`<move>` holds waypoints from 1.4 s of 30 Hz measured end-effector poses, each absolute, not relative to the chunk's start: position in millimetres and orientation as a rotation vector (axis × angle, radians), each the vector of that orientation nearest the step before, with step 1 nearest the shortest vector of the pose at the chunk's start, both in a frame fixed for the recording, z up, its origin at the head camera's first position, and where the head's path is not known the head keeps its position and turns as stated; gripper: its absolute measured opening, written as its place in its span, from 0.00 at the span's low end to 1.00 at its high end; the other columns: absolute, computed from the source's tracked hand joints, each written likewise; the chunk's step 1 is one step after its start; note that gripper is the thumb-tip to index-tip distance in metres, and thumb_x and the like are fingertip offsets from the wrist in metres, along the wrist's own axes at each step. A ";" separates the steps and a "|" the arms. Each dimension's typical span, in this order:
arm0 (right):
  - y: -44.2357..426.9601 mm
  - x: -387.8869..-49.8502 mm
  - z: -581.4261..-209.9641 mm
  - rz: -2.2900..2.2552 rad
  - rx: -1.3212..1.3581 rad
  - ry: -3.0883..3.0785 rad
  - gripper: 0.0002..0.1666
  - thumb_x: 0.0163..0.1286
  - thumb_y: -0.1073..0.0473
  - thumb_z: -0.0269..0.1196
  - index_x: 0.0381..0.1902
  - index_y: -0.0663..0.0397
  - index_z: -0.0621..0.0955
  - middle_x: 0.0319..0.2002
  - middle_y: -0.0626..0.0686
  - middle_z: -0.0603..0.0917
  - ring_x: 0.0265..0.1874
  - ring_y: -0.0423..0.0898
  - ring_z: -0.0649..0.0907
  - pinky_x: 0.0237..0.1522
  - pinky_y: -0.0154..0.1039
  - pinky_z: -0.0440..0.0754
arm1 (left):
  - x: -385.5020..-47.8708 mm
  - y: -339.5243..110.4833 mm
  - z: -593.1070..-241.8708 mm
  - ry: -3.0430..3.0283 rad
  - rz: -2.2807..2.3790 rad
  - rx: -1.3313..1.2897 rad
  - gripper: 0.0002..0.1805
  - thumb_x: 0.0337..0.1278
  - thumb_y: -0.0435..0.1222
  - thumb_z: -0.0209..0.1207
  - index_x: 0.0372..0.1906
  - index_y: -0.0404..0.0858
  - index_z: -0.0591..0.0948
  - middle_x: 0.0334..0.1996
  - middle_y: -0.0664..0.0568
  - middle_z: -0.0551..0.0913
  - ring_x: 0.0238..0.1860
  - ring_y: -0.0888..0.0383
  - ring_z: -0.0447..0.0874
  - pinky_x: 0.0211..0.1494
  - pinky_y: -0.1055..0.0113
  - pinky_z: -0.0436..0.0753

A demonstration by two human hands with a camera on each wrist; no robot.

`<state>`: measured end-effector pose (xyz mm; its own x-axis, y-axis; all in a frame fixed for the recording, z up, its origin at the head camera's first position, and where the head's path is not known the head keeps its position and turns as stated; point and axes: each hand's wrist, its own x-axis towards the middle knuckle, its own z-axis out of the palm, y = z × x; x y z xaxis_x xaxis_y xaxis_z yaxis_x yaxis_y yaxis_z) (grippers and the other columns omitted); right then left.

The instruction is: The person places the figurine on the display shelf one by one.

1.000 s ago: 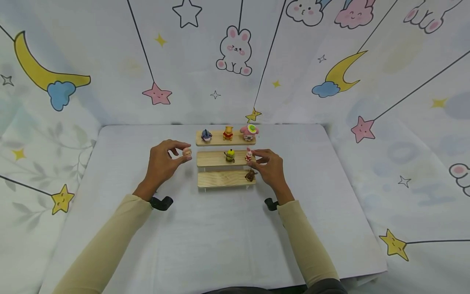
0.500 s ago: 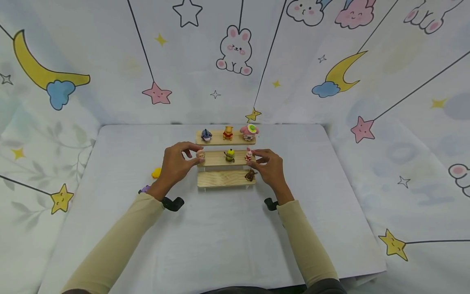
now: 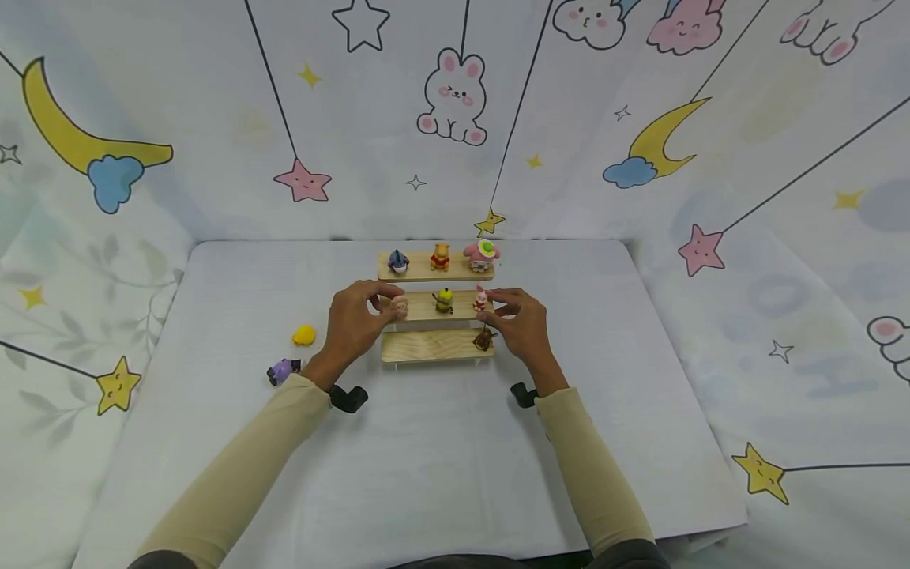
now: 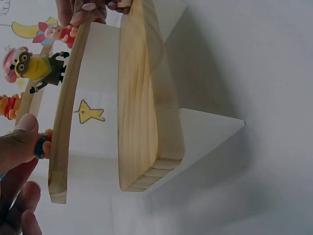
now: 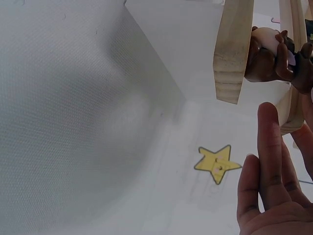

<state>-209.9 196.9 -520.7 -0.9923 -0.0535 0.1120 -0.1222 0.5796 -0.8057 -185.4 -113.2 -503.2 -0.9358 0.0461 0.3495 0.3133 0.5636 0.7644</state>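
Between thumb and fingertips, my left hand [image 3: 357,320] pinches a small pale pink figure [image 3: 399,305] at the left end of the middle wooden shelf [image 3: 419,307]. In the left wrist view the left hand [image 4: 19,161] covers most of that figure [image 4: 44,146], whose base meets the board. My right hand [image 3: 522,322] pinches a pink-and-red rabbit-like figure [image 3: 480,299] at the same shelf's right end. A yellow-headed figure [image 3: 444,300] stands between them. Below, a brown figure [image 3: 484,339] sits at the right of the lower shelf [image 3: 426,346].
The top shelf [image 3: 419,275] bears a blue-grey figure [image 3: 398,261], a yellow-and-red bear [image 3: 440,257] and a pink figure [image 3: 481,258]. On the white table [image 3: 455,458], left of my left hand, lie a yellow figure [image 3: 303,335] and a purple one [image 3: 283,371].
My left hand has moved right with the pale pink figure, from beside the shelves onto the middle shelf's left end, uncovering the yellow and purple figures. My right hand has stayed at the rabbit-like figure.
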 end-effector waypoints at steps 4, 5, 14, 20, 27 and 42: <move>196.7 -209.5 -521.2 1.406 0.165 -2.711 0.25 0.62 0.51 0.79 0.58 0.44 0.90 0.58 0.50 0.88 0.47 0.53 0.90 0.50 0.53 0.90 | -185.7 -111.6 -506.7 -2.500 -1.280 -0.306 0.20 0.50 0.35 0.82 0.50 0.41 0.92 0.41 0.49 0.92 0.33 0.54 0.79 0.38 0.61 0.73; 196.6 -209.4 -521.1 1.409 0.169 -2.708 0.25 0.62 0.51 0.79 0.58 0.44 0.90 0.58 0.50 0.88 0.47 0.53 0.90 0.50 0.53 0.90 | -185.9 -111.4 -507.5 -2.504 -1.270 -0.306 0.20 0.50 0.36 0.82 0.50 0.41 0.91 0.41 0.49 0.92 0.34 0.54 0.79 0.38 0.61 0.73; 196.4 -208.7 -519.9 1.399 0.170 -2.712 0.26 0.62 0.51 0.79 0.58 0.44 0.90 0.58 0.51 0.88 0.47 0.53 0.90 0.50 0.53 0.90 | -186.2 -112.1 -509.8 -2.513 -1.240 -0.340 0.22 0.49 0.36 0.82 0.52 0.43 0.90 0.43 0.49 0.92 0.38 0.43 0.83 0.41 0.59 0.73; 196.1 -208.3 -519.4 1.402 0.172 -2.710 0.26 0.62 0.51 0.79 0.59 0.45 0.90 0.58 0.51 0.88 0.47 0.53 0.90 0.50 0.54 0.90 | -185.7 -113.2 -510.5 -2.525 -1.222 -0.337 0.24 0.48 0.36 0.82 0.53 0.43 0.90 0.45 0.50 0.93 0.36 0.53 0.79 0.40 0.60 0.72; 196.8 -209.7 -521.1 1.373 0.166 -2.727 0.25 0.63 0.50 0.79 0.59 0.43 0.90 0.58 0.50 0.88 0.47 0.52 0.90 0.49 0.52 0.90 | -181.4 -117.2 -504.1 -2.523 -1.239 -0.337 0.24 0.49 0.38 0.82 0.55 0.44 0.90 0.48 0.50 0.93 0.39 0.47 0.82 0.41 0.60 0.73; 196.8 -209.5 -521.2 1.368 0.166 -2.731 0.26 0.63 0.49 0.78 0.59 0.43 0.90 0.59 0.50 0.87 0.47 0.52 0.90 0.51 0.53 0.90 | -173.1 -147.9 -504.0 -2.515 -1.200 -0.307 0.24 0.51 0.36 0.81 0.55 0.43 0.90 0.49 0.48 0.93 0.40 0.50 0.83 0.41 0.61 0.74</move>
